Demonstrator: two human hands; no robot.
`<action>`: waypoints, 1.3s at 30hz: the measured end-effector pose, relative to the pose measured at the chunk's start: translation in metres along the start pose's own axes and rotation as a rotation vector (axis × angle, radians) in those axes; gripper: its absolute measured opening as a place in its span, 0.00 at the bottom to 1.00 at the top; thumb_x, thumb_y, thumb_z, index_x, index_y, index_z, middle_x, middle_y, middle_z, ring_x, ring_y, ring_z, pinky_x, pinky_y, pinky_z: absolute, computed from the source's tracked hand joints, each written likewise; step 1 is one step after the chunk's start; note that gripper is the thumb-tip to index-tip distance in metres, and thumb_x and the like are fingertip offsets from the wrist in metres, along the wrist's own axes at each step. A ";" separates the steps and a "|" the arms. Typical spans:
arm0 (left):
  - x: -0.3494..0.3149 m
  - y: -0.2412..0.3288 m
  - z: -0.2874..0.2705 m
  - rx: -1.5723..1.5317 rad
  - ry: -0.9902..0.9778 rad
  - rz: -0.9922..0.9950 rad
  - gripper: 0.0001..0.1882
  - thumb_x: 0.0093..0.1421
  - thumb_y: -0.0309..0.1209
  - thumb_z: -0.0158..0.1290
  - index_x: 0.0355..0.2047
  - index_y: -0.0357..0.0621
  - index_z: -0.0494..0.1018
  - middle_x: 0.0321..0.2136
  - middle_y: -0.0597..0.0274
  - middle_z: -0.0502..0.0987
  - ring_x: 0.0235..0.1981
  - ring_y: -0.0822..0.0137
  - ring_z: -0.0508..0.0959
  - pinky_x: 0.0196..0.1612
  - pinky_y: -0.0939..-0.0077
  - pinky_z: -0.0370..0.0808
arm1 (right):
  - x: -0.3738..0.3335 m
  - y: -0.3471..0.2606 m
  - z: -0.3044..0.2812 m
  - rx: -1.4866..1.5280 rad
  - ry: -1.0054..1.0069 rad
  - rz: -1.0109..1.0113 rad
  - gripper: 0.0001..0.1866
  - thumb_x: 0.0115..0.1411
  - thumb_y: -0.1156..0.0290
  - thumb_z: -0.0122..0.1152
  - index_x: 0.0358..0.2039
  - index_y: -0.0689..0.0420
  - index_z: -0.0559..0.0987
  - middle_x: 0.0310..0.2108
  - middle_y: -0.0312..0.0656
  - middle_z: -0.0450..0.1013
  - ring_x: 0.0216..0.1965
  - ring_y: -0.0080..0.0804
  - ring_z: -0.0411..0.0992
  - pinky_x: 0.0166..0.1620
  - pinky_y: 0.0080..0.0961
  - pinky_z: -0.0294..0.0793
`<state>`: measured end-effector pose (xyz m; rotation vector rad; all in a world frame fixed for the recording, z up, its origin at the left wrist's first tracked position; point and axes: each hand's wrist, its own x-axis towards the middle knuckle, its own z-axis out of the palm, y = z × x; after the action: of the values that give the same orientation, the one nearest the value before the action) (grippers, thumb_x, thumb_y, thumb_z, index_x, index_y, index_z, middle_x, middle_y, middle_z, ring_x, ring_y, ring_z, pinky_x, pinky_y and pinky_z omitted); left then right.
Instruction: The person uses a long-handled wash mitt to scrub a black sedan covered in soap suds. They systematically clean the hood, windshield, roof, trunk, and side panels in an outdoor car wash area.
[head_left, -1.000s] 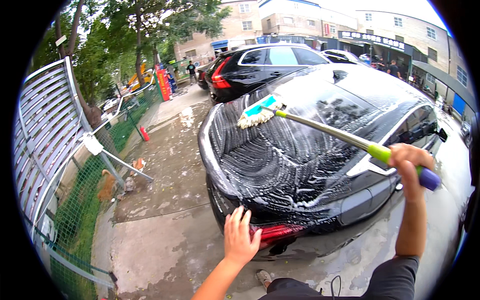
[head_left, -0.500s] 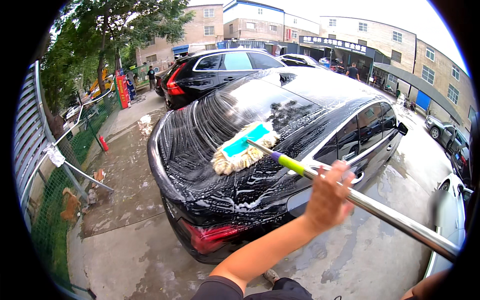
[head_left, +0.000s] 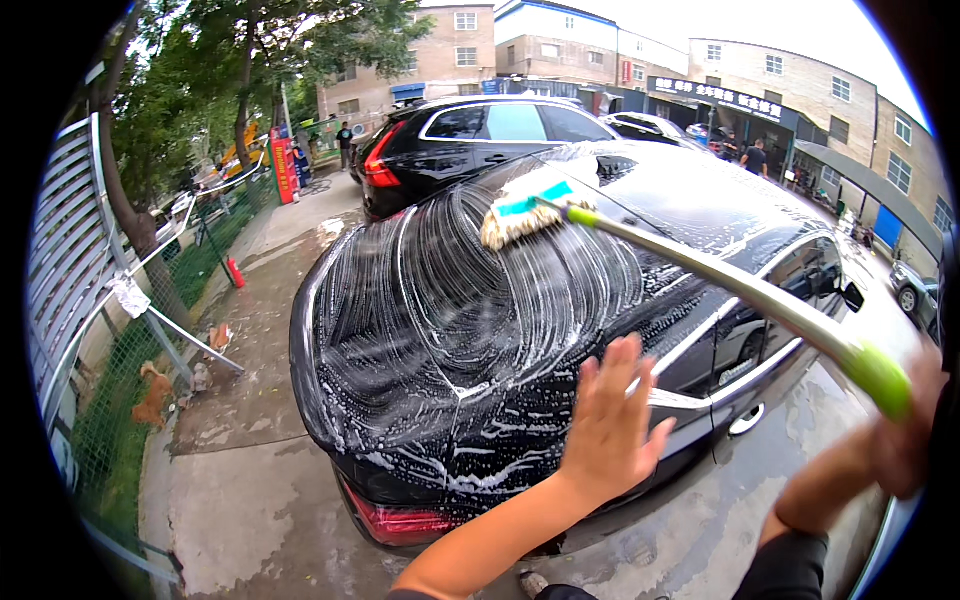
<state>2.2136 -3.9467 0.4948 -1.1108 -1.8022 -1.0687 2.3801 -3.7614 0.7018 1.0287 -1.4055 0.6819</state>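
A long-handled car wash mop (head_left: 740, 283) reaches across the scene, its silver pole ending in a bright green grip. Its shaggy cream head, with a turquoise plate, rests on the soapy rear window area of a black car (head_left: 390, 400). Around the pole's near end, beside the green grip, my right hand (head_left: 905, 425) is wrapped, partly dark at the picture's edge. My left hand (head_left: 612, 430) is off the pole, its fingers stretched out in front of the car's rear side. Streaks of foam cover the boot and rear glass.
Another black car (head_left: 480, 140) stands close behind the soapy one. Along the left run a green wire fence (head_left: 215, 255) and a red fire extinguisher (head_left: 235, 272). A brown dog (head_left: 152, 393) is by the fence. A person (head_left: 754, 158) is near the far shop.
The mop head has moved up and away over the rear glass. My left hand has come off the pole and opened. My right hand has come into view at the grip.
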 end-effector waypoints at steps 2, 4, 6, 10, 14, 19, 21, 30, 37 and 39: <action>-0.046 -0.028 -0.031 0.175 -0.065 -0.109 0.50 0.59 0.41 0.66 0.73 0.33 0.53 0.75 0.35 0.52 0.77 0.40 0.52 0.77 0.42 0.44 | -0.034 0.106 0.055 -0.136 0.000 0.067 0.11 0.69 0.65 0.62 0.28 0.52 0.75 0.25 0.33 0.75 0.28 0.24 0.74 0.40 0.31 0.73; -0.095 -0.041 -0.062 0.326 -0.181 -0.287 0.48 0.57 0.40 0.68 0.71 0.32 0.56 0.72 0.33 0.56 0.75 0.37 0.54 0.75 0.38 0.47 | -0.053 0.199 0.120 0.060 0.050 0.233 0.04 0.64 0.77 0.68 0.32 0.56 0.81 0.28 0.39 0.82 0.25 0.24 0.76 0.34 0.27 0.74; -0.154 -0.046 -0.093 0.471 -0.244 -0.469 0.49 0.57 0.43 0.66 0.71 0.34 0.54 0.71 0.34 0.56 0.73 0.36 0.55 0.73 0.35 0.51 | -0.077 0.285 0.183 0.005 -0.078 0.236 0.07 0.64 0.77 0.70 0.28 0.60 0.80 0.27 0.41 0.81 0.26 0.24 0.78 0.34 0.25 0.76; -0.255 -0.017 -0.140 0.676 -0.347 -0.813 0.51 0.54 0.38 0.67 0.71 0.28 0.54 0.72 0.28 0.52 0.75 0.31 0.52 0.75 0.34 0.47 | -0.162 0.425 0.260 0.178 -0.136 0.420 0.11 0.62 0.76 0.72 0.29 0.61 0.76 0.29 0.40 0.78 0.34 0.26 0.76 0.44 0.26 0.75; -0.306 0.042 -0.175 0.855 -0.275 -1.080 0.45 0.62 0.41 0.62 0.73 0.35 0.55 0.74 0.34 0.54 0.74 0.35 0.55 0.75 0.38 0.52 | -0.224 0.462 0.309 0.212 -0.142 0.522 0.11 0.62 0.75 0.73 0.30 0.59 0.75 0.30 0.39 0.76 0.35 0.28 0.74 0.47 0.29 0.75; -0.319 0.072 -0.196 0.875 -0.224 -1.224 0.47 0.61 0.40 0.64 0.74 0.36 0.53 0.75 0.36 0.52 0.75 0.35 0.53 0.75 0.35 0.49 | -0.201 0.405 0.329 0.257 -0.233 0.451 0.13 0.61 0.72 0.74 0.30 0.58 0.75 0.28 0.40 0.74 0.31 0.31 0.71 0.41 0.30 0.74; -0.312 0.064 -0.198 0.825 -0.212 -1.189 0.48 0.61 0.40 0.65 0.74 0.37 0.51 0.75 0.37 0.51 0.75 0.35 0.51 0.76 0.35 0.48 | -0.191 0.381 0.303 0.277 -0.278 0.491 0.12 0.61 0.73 0.74 0.30 0.59 0.75 0.29 0.39 0.73 0.34 0.30 0.72 0.44 0.30 0.75; -0.230 0.029 -0.156 0.521 -0.176 -0.616 0.44 0.57 0.34 0.65 0.69 0.32 0.59 0.72 0.31 0.55 0.72 0.32 0.58 0.74 0.37 0.52 | -0.108 0.144 0.067 0.335 -0.410 0.545 0.09 0.63 0.79 0.66 0.28 0.58 0.75 0.30 0.37 0.75 0.41 0.33 0.76 0.60 0.41 0.73; -0.130 0.041 -0.094 0.307 -0.054 -0.244 0.48 0.59 0.36 0.65 0.72 0.29 0.53 0.72 0.30 0.56 0.73 0.35 0.57 0.74 0.37 0.52 | -0.071 -0.091 -0.086 0.302 -0.213 0.616 0.14 0.61 0.67 0.73 0.25 0.50 0.73 0.25 0.37 0.77 0.34 0.32 0.79 0.49 0.39 0.80; -0.101 0.051 -0.055 0.251 0.067 -0.137 0.49 0.58 0.36 0.66 0.73 0.30 0.51 0.72 0.30 0.55 0.74 0.36 0.56 0.75 0.36 0.50 | -0.071 -0.164 -0.139 0.193 -0.198 0.638 0.16 0.59 0.66 0.77 0.25 0.48 0.74 0.26 0.34 0.80 0.34 0.26 0.80 0.45 0.30 0.80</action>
<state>2.3040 -4.0132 0.4383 -0.8033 -1.9195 -0.9147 2.5817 -3.6968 0.6217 0.8012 -1.8938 1.2224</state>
